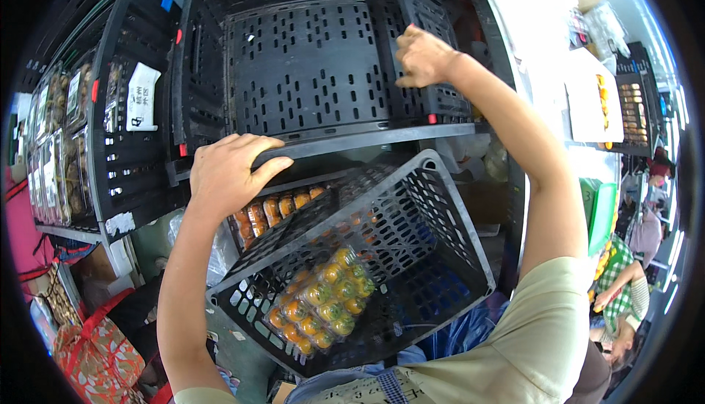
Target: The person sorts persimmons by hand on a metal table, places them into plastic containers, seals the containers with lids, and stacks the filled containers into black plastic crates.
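Note:
A black plastic folding crate (pixel 308 68) stands in front of me; its slotted floor shows, with a small white scrap on it. My left hand (pixel 231 170) rests on the grey near edge at the crate's left corner, thumb and fingers apart. At the crate's right side wall (pixel 427 18), my right hand (pixel 421 57) has its fingers curled at the wall, which leans inward; whether they grip it is hidden. Nearer my body, a second black crate (pixel 457 222) sits tilted, holding clear plastic packs of orange and green-tinged tomatoes (pixel 322 302).
Packed clear boxes fill a black crate (pixel 129 172) at left, with a paper label (pixel 143 97). Below the front crate lie packs of orange fruit (pixel 275 211). A patterned red bag (pixel 102 354) is lower left. A green bin (pixel 597 211) and a person in a checked apron (pixel 619 272) are at right.

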Demonstrator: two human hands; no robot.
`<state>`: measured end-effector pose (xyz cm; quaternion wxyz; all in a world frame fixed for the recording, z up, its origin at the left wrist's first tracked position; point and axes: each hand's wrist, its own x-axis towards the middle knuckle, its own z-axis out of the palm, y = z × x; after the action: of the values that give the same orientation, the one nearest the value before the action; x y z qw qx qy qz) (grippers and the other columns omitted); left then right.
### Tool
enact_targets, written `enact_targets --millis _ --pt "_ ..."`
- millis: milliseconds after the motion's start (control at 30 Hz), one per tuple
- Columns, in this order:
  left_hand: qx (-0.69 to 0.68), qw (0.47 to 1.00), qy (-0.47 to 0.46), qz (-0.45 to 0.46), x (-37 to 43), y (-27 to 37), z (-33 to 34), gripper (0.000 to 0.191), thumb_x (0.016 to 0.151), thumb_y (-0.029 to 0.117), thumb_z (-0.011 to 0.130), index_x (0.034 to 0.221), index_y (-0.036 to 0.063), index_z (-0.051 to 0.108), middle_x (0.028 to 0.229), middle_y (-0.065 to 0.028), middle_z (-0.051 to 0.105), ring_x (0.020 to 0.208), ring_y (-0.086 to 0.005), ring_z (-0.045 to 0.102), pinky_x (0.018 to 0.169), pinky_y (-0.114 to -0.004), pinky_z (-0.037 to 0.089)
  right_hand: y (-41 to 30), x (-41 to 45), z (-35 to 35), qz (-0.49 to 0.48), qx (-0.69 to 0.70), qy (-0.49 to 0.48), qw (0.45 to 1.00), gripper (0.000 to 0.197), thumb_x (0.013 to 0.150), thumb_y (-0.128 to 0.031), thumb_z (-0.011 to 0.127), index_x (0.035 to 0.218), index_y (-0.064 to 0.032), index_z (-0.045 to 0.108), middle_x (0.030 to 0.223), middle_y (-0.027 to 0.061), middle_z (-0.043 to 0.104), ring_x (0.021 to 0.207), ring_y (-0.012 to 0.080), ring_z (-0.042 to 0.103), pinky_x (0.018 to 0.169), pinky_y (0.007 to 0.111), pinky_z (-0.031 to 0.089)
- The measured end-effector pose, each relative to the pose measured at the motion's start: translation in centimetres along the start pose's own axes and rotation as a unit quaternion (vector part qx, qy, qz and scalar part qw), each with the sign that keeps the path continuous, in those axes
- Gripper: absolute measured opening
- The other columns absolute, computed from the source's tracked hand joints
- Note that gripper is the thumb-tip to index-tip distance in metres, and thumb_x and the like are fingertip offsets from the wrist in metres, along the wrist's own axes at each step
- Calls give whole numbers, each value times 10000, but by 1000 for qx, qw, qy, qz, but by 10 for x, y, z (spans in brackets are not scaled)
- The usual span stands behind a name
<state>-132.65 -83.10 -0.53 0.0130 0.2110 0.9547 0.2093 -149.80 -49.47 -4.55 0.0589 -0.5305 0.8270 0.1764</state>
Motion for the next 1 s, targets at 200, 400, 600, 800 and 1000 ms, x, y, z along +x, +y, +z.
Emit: enact_targets --millis 200,400,600,800,1000 --pt "11 1000 -1 3 2 0 -2 301 745 367 633 872 96 667 836 -42 657 747 -214 607 653 -322 465 65 -143 4 221 -127 -40 966 273 712 -318 609 594 -77 654 688 53 590 823 204 525 847 350 343" --pt "26 1000 -14 -10 5 4 -2 342 756 422 605 888 110 655 810 -68 649 772 -241 614 676 -344 462 61 -132 3 285 -162 -115 938 226 728 -279 584 643 -85 664 702 85 640 777 234 590 833 357 345" --pt "51 996 -46 -52 0 7 -13 422 758 477 600 965 110 623 883 -97 641 840 -266 599 743 -363 450 13 -110 -38 316 -13 39 948 254 796 -298 544 745 -82 668 741 118 652 756 259 628 831 403 376" --pt "106 992 39 47 -28 13 -30 515 708 450 663 1048 70 586 998 -102 610 948 -270 544 865 -366 384 -72 -84 -118 341 94 236 905 288 838 -327 546 732 -69 618 660 82 597 710 237 600 771 369 400" --pt "155 987 36 38 -76 -20 -46 430 771 248 638 1153 76 543 1200 -167 523 1165 -300 445 985 -376 333 -235 -91 -176 346 243 443 790 291 811 -270 581 634 -39 572 611 125 560 618 302 565 610 385 425"
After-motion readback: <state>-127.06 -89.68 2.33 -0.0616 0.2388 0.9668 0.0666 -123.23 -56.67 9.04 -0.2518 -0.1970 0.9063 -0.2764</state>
